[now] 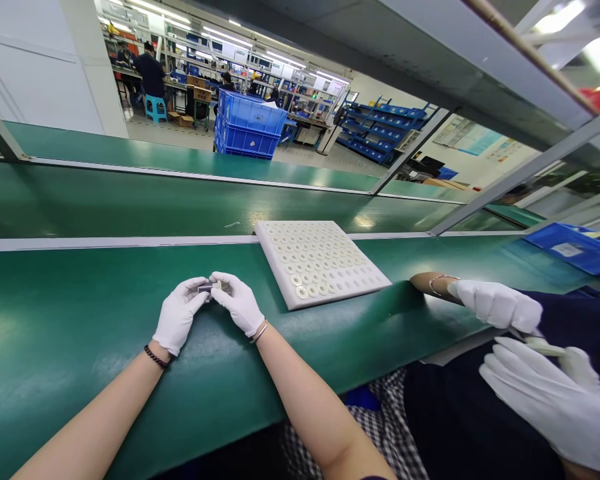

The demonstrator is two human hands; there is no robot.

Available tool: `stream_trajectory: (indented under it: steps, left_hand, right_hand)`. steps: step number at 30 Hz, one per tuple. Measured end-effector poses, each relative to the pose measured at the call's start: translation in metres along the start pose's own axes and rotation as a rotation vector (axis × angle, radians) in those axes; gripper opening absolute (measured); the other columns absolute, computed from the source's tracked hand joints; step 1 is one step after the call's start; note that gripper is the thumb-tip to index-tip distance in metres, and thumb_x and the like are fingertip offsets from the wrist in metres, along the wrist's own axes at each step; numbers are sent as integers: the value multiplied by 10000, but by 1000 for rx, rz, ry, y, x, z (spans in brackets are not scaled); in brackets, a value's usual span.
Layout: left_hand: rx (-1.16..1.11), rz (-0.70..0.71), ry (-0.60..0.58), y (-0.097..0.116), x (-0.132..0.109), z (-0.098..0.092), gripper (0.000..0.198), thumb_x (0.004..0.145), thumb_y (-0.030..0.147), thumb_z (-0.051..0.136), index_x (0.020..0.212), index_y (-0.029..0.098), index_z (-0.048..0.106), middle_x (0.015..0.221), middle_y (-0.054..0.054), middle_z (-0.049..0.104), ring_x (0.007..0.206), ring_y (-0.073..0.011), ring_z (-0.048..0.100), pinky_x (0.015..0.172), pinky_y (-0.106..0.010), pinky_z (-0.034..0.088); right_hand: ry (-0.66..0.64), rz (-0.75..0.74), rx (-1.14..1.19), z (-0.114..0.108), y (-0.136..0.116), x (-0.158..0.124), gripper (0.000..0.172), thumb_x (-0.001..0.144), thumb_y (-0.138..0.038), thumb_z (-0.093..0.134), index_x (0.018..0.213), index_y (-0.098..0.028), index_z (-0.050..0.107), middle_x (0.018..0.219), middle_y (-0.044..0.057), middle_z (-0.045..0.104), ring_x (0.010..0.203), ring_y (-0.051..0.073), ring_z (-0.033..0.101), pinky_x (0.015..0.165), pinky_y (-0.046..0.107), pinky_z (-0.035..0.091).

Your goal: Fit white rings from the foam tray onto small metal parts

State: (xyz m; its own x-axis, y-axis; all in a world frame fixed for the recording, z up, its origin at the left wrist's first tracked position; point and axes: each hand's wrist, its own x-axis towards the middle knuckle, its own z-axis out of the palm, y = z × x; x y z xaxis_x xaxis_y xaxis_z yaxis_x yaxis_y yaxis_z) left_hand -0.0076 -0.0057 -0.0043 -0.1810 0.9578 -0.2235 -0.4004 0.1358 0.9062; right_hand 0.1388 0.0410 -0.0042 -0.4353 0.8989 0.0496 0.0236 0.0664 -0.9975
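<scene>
On green bench (80, 313), small dark part (206, 288) pinched between both hands' fingertips

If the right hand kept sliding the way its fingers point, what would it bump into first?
The right hand points left, toward the left hand. It would first meet the small dark part pinched between both hands, then the left hand's fingertips. They already look about touching, though depth is hard to judge.

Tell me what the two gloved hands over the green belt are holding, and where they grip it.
A small dark part, pinched at its ends between the fingertips of the left hand and the right hand. What it is cannot be told.
</scene>
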Motion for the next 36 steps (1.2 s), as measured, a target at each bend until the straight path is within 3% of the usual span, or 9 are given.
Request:
stream_trajectory:
  steps: [9, 14, 18, 21, 24, 28, 30, 33, 36]
  left_hand:
    - [56, 6, 26, 4, -1, 3, 560, 615, 359, 766, 1096, 150, 568, 1129, -64, 613, 998, -74, 619, 881, -107, 521]
    - [127, 30, 11, 10, -4, 5, 524, 606, 383, 773, 1043, 148, 606, 1117, -51, 619, 973, -59, 613, 883, -96, 508]
    - [217, 29, 62, 12, -6, 6, 538, 557, 458, 772, 973, 149, 631, 1102, -51, 621, 961, -73, 600, 914, -133, 504]
    - [217, 14, 101, 10, -6, 5, 542, 515, 516, 752, 873, 141, 593, 1119, -44, 606, 984, -83, 588, 928, -152, 501]
    - [279, -28, 136, 7, -4, 2, 593, 527, 608, 673, 898, 165, 538, 1026, -14, 608, 906, -77, 582, 830, -165, 497]
    - [459, -60, 201, 7, 0, -4, 521, 599, 593, 614, 900, 176, 529, 906, -8, 599, 828, -94, 549, 785, -207, 416]
    - [512, -74, 173, 7, 3, -8, 485, 631, 560, 607, 932, 190, 522, 908, -9, 609, 834, -111, 560, 805, -226, 397]
    - [611, -60, 16, 5, 6, -11, 447, 673, 543, 564, 963, 203, 542, 965, -19, 620, 875, -131, 571, 833, -234, 392]
    - [874, 21, -208, 0, 5, -10, 395, 748, 548, 460, 954, 237, 591, 1091, 3, 601, 981, -136, 531, 880, -237, 361]
  right_hand:
    - [-32, -171, 92, 0, 1, 1, 314, 776, -192, 685, 1063, -128, 576, 1270, 90, 530, 1167, 148, 537, 1055, 329, 422]
    - [-15, 25, 130, 6, -1, 0, 575, 820, -380, 647, 1286, -96, 467, 1248, 118, 542, 1093, 124, 566, 992, 278, 457]
    - [26, 48, -161, 6, 2, 0, 518, 810, -425, 632, 1230, -131, 559, 1089, 57, 620, 963, 121, 609, 902, 246, 496]
    - [76, -198, -337, 6, 0, 1, 381, 805, -329, 644, 1130, -134, 609, 1071, 42, 624, 983, 120, 595, 926, 237, 474]
    - [-70, -521, -489, 7, -6, 1, 142, 841, -181, 572, 974, -136, 597, 970, 30, 603, 911, 108, 558, 874, 234, 458]
    - [-199, -695, -628, 11, -14, -11, 136, 869, -168, 524, 999, -146, 558, 995, 40, 608, 906, 116, 558, 844, 226, 447]
    - [-239, -734, -808, 12, -17, -25, 177, 895, -261, 512, 1033, -157, 551, 1040, 40, 613, 912, 132, 561, 819, 239, 438]
    - [-268, -671, -1067, 5, -20, -44, 242, 914, -338, 478, 1090, -183, 540, 981, 10, 608, 819, 130, 523, 721, 264, 405]
    - [-62, -639, -1122, -23, -22, -51, 286, 896, -299, 520, 1145, -161, 542, 975, 27, 605, 861, 128, 533, 792, 254, 430]
